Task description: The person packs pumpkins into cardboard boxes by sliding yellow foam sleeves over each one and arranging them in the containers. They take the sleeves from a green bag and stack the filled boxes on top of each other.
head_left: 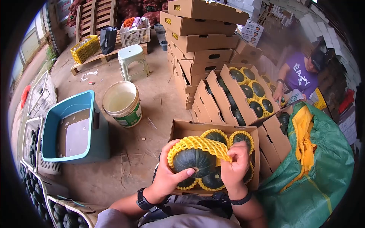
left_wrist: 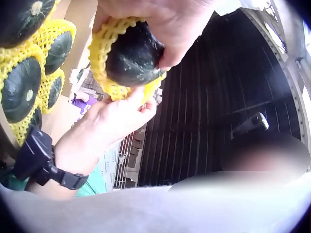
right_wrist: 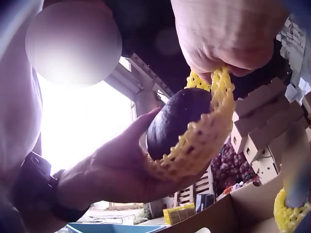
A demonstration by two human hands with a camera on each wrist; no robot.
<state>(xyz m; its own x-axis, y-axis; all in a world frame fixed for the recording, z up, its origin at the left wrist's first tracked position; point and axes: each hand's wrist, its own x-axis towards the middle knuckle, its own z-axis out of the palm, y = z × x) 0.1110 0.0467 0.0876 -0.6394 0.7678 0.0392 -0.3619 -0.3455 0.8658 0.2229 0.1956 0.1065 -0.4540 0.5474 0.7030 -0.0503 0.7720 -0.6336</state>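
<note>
My left hand (head_left: 165,178) holds a dark green squash (head_left: 192,162) above an open cardboard box (head_left: 180,128), its thumb lying near the stem spot. A yellow foam net (head_left: 197,142) wraps the far side and top of the squash. With curled fingers my right hand (head_left: 234,167) pinches the net's edge and pulls it out to the right. From the right wrist view, the net (right_wrist: 194,145) stretches up to the right hand (right_wrist: 228,43), while the left hand (right_wrist: 116,167) cups the squash (right_wrist: 177,119) from below. Several netted squashes (head_left: 213,180) sit in the box.
Tilted boxes of netted squashes (head_left: 257,89) and stacked cartons (head_left: 213,41) stand ahead. A green sack (head_left: 304,190) with yellow nets (head_left: 304,133) lies right; a person in purple (head_left: 300,74) works behind. Leftward are a blue tub (head_left: 99,133), a bucket (head_left: 131,117) and crates of squashes (head_left: 66,218).
</note>
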